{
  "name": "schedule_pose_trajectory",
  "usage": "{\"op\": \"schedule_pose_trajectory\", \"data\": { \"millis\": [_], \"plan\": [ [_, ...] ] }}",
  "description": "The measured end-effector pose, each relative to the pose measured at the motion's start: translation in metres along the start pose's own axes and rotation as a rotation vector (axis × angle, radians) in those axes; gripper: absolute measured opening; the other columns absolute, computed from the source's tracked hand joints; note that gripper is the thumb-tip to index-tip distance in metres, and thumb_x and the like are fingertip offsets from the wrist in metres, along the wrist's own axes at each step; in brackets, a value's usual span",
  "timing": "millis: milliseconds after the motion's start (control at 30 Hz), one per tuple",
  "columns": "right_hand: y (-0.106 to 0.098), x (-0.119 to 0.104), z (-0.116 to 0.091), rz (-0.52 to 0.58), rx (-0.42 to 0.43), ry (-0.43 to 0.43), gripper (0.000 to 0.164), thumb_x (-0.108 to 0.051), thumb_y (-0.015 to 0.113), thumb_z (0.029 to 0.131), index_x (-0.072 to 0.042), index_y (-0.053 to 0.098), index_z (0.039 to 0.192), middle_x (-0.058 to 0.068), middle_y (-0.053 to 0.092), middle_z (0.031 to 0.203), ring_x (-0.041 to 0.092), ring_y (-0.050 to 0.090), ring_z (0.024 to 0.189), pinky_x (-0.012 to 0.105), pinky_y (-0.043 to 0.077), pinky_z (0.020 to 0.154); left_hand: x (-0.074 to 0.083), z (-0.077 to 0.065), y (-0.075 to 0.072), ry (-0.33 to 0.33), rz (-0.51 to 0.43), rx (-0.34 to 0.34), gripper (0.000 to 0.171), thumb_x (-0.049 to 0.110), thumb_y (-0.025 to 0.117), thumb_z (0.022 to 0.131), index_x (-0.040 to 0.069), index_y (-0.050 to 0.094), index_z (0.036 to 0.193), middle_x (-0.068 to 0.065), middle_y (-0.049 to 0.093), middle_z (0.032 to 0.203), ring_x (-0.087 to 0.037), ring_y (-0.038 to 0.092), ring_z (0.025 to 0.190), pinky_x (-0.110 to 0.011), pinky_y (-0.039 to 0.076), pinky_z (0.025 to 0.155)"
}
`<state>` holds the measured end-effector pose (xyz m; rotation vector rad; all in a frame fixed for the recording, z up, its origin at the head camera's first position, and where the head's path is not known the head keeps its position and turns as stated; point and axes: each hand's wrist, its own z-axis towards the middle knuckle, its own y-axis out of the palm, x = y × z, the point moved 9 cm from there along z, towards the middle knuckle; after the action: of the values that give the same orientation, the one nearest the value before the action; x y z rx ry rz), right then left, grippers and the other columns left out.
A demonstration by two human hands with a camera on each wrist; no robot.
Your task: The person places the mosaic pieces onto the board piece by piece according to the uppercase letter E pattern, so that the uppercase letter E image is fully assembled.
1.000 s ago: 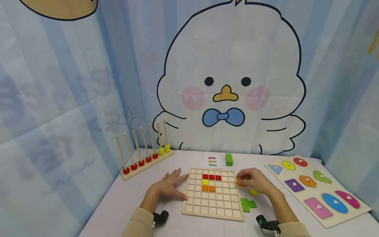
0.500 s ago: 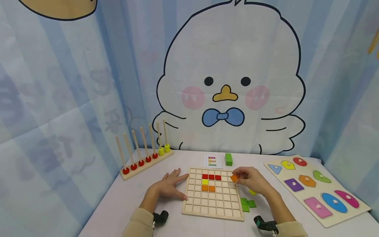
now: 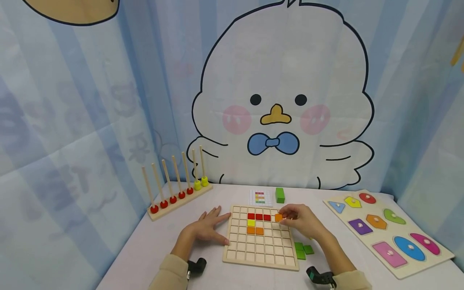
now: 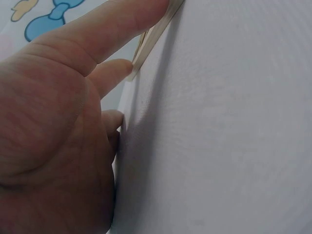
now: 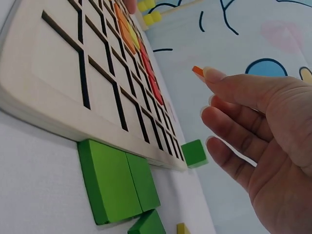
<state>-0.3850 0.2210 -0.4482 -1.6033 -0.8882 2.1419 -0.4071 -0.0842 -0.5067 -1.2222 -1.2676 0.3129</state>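
Left hand [image 3: 207, 227] spread wide, touching left edge of grid board [image 3: 260, 248]; if it lifts, board could skid. Orange tile [image 3: 278, 218] above board's far right part, pinched by right hand [image 3: 303, 220]; edge-only grip, might slip or land crooked. Green tiles [image 3: 300, 250] beside board, knockable.

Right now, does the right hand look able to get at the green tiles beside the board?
Probably, but not immediately: the right hand holds an orange tile, which likely needs setting down first. Nothing visible covers the green tiles.
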Motion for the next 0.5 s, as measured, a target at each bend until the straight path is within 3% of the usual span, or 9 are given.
{"op": "schedule_pose_trajectory", "data": {
  "millis": [300, 500],
  "plan": [
    [0.014, -0.001, 0.004, -0.027, -0.03, 0.027, 0.022, -0.016, 0.081, 0.09, -0.012, 0.074, 0.11, 0.0, 0.071, 0.098, 0.018, 0.06, 0.087, 0.021, 0.053, 0.074, -0.002, 0.0, 0.001, -0.002, 0.006, 0.001, 0.1, 0.059, 0.084, 0.078, 0.032, 0.037, 0.162, -0.016, 0.011, 0.175, -0.036, 0.006, 0.163, -0.059, 0.002, 0.131],
    [0.024, -0.005, 0.004, -0.02, -0.077, -0.002, 0.022, -0.016, 0.083, 0.089, -0.01, 0.075, 0.108, 0.001, 0.071, 0.098, 0.018, 0.059, 0.086, 0.022, 0.052, 0.073, -0.002, 0.0, 0.001, -0.001, 0.008, 0.001, 0.1, 0.059, 0.083, 0.078, 0.032, 0.037, 0.162, -0.016, 0.011, 0.175, -0.036, 0.006, 0.163, -0.059, 0.001, 0.131]
  ]
}}
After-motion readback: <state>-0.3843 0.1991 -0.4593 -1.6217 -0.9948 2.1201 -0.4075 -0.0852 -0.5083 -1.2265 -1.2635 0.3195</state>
